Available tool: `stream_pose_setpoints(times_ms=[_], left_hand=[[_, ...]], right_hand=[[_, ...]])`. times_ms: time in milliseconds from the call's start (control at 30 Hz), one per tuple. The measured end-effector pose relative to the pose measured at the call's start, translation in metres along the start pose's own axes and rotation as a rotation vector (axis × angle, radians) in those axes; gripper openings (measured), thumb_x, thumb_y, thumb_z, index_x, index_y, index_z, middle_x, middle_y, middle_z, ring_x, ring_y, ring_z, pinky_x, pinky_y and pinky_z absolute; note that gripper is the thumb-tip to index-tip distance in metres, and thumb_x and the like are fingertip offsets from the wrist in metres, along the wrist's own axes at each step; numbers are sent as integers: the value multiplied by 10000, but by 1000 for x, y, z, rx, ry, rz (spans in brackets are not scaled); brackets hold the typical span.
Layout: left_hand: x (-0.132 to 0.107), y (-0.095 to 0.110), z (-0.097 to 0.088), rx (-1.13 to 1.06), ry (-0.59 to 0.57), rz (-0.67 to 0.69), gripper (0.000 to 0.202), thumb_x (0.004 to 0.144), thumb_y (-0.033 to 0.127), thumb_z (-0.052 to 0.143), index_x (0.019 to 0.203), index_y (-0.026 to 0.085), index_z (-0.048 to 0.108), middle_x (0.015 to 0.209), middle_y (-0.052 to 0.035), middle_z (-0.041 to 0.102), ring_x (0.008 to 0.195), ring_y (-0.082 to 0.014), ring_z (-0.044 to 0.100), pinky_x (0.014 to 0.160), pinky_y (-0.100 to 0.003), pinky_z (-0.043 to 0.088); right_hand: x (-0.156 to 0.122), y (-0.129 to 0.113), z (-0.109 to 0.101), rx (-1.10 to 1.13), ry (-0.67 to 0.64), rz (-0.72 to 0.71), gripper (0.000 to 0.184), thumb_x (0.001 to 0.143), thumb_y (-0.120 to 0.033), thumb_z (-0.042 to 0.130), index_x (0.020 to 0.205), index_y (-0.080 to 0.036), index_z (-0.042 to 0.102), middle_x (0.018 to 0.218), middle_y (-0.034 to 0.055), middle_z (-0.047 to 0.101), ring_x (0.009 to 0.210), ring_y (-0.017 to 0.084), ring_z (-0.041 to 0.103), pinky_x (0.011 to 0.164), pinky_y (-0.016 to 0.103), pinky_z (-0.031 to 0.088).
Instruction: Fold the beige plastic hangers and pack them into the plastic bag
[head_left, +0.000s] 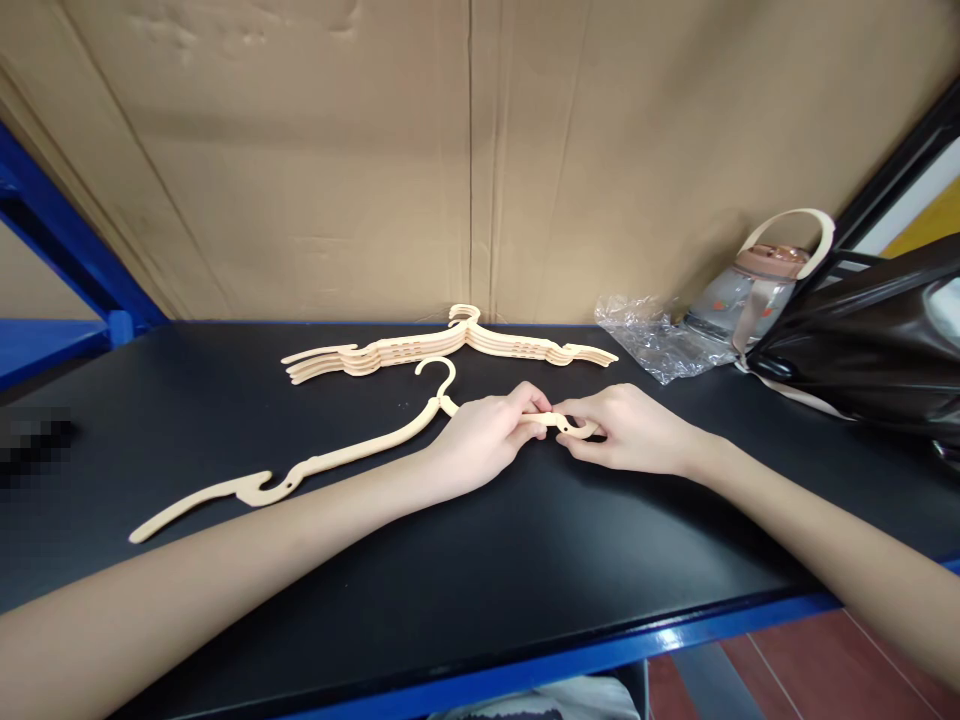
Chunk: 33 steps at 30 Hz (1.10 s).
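A cream plastic clothes hanger (360, 451) lies across the black tabletop, its hook pointing away from me and its left arm stretched out to the left. My left hand (484, 440) is closed on the hanger's right arm, with thumb and fingers pinching it. Close beside it, my right hand (637, 428) pinches the curved notch at the right end of the same hanger. The tip of that end is hidden by my right fingers. Behind both hands rests a stack of several matching hangers (420, 347).
A clear bottle (739, 300) with a pinkish lid and loop handle stands at the back right, next to crumpled clear plastic wrap (649, 335). A shiny black bag (855, 330) sits on the right. Cardboard (315, 160) backs the black table (480, 590), which has a blue front edge.
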<state>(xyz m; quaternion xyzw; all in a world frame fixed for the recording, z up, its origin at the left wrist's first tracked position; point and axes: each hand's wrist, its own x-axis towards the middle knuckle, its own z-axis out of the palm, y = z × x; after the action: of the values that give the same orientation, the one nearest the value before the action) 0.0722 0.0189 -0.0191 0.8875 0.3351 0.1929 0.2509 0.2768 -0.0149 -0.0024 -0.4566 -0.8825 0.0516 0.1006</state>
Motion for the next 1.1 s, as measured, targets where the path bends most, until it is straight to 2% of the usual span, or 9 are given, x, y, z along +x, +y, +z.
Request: stream_pose_setpoints(times_ms=[100, 200, 300, 433, 533, 700, 833, 967, 1100], left_hand=[[0, 2, 0, 51, -13, -2, 120, 940, 257, 448, 1035, 253, 520, 887, 23, 697, 841, -195, 643, 725, -304, 446], [0, 4, 0, 99, 1, 36, 112, 951, 223, 431, 1023, 239, 515, 908, 19, 697, 845, -196, 635, 748, -315, 441], [0, 5, 1, 186, 57, 111, 130, 972, 194, 383, 999, 211, 510, 977, 4, 691, 865, -192, 623, 783, -337, 425], [0, 7, 2, 248, 122, 134, 161, 989, 202, 357, 992, 203, 518, 969, 5, 689, 843, -188, 619, 768, -340, 408], [0, 7, 2, 254, 136, 145, 179, 994, 200, 338, 995, 203, 517, 939, 7, 689, 830, -187, 614, 756, -337, 405], [-2, 9, 2, 301, 152, 147, 182, 997, 222, 328, 1009, 203, 509, 949, 4, 686, 815, -190, 617, 728, -328, 423], [-5, 14, 4, 471, 125, 124, 178, 993, 282, 363, 972, 183, 509, 915, -28, 666, 804, -202, 633, 637, -291, 428], [-7, 16, 7, 616, 61, 106, 265, 1010, 298, 290, 925, 164, 502, 837, -46, 650, 730, -202, 652, 522, -253, 391], [-7, 15, 9, 676, 84, 132, 243, 996, 304, 320, 941, 159, 507, 782, -39, 644, 660, -202, 647, 486, -256, 384]], right_hand=[[1, 7, 0, 122, -36, 24, 180, 823, -263, 518, 664, -184, 546, 514, -74, 290, 477, 80, 222, 493, 237, 189], [1, 8, -3, 211, -103, 32, 254, 889, -347, 478, 710, -182, 551, 523, -77, 259, 477, 81, 223, 480, 236, 185], [0, 2, -8, 148, -121, 30, 339, 956, -393, 379, 733, -183, 524, 548, -57, 374, 495, 90, 334, 510, 247, 228], [-3, -9, -14, -22, -53, 44, 361, 985, -359, 315, 753, -186, 532, 694, 16, 581, 617, 139, 501, 593, 277, 295], [-3, -10, -17, -42, -25, 30, 388, 991, -365, 290, 792, -186, 571, 793, 48, 636, 705, 169, 548, 642, 288, 332], [-2, -7, -18, -8, -16, 13, 387, 995, -371, 281, 797, -188, 560, 795, 37, 617, 710, 166, 535, 657, 283, 344], [-2, -8, -14, 58, -15, -15, 371, 990, -357, 303, 742, -188, 520, 753, 26, 589, 675, 150, 514, 635, 272, 329], [-3, -10, -12, 69, -15, -5, 353, 966, -343, 369, 650, -196, 423, 618, -18, 482, 563, 117, 405, 576, 263, 281], [-3, -10, -12, 45, 6, 11, 382, 959, -385, 390, 626, -198, 373, 585, -36, 425, 540, 105, 358, 559, 260, 256]])
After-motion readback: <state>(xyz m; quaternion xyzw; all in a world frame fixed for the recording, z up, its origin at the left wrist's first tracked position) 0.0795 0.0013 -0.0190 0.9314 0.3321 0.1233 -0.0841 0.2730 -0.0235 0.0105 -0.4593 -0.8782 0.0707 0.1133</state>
